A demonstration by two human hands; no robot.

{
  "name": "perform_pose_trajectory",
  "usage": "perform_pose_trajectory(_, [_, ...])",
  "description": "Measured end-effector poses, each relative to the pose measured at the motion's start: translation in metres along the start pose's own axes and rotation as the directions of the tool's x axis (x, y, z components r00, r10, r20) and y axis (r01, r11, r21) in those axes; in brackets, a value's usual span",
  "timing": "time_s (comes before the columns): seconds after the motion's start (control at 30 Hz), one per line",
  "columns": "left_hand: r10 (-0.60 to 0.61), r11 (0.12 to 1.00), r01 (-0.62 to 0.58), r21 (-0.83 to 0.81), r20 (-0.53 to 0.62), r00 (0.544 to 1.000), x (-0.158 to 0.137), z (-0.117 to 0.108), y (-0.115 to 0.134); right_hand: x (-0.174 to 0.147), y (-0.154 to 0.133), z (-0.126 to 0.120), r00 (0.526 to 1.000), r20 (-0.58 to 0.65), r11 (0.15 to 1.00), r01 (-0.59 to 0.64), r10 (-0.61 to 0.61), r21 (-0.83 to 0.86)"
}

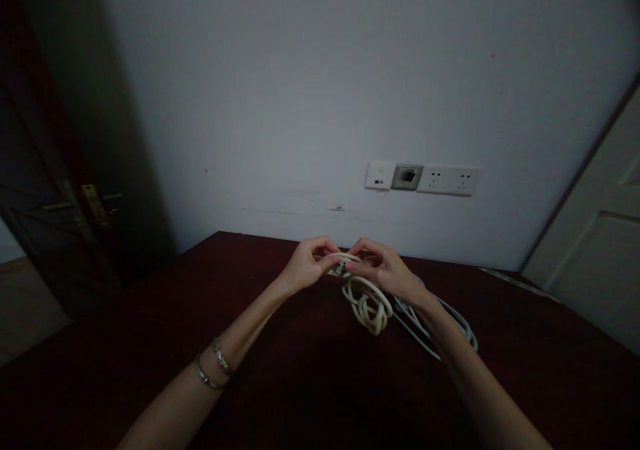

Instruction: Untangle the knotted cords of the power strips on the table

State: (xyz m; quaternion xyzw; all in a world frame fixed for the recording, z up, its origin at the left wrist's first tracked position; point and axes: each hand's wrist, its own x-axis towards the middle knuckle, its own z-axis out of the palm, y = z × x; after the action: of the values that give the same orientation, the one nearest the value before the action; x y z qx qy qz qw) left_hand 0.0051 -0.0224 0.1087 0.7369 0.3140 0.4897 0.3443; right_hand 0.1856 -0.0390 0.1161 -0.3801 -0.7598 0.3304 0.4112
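A cream-white cable [369, 311] hangs in a tangled coil just below my hands. My left hand [311, 263] pinches it near one end, its thumb and fingertips pressed together. From the other side, my right hand [376, 267] also grips it with thumb and fingers. Between the fingertips shows a small white end piece [342, 267] with dark parts, perhaps a plug; its details are too dim to make out. A second, grey-white cable [467, 333] lies looped on the table, partly hidden behind my right forearm.
Both arms reach over a dark red table [280, 383] set against the wall. Wall sockets [450, 181] and a grey outlet plate [407, 177] are beyond it to the right. A dark door [45, 170] stands at left, a white door [595, 230] at right.
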Motion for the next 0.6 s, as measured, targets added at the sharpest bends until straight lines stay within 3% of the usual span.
perform_pose_trajectory(0.27, [0.076,0.985,-0.077,0.155,0.015,0.997,-0.005,0.000,0.006,-0.002,-0.004,-0.001,0.999,-0.030,0.998,0.044,-0.045,-0.053])
perform_pose_trajectory(0.6, [0.199,0.895,-0.221,0.388,0.097,0.975,-0.007,-0.006,0.012,-0.001,-0.002,0.002,0.993,-0.062,0.992,0.098,-0.103,-0.081])
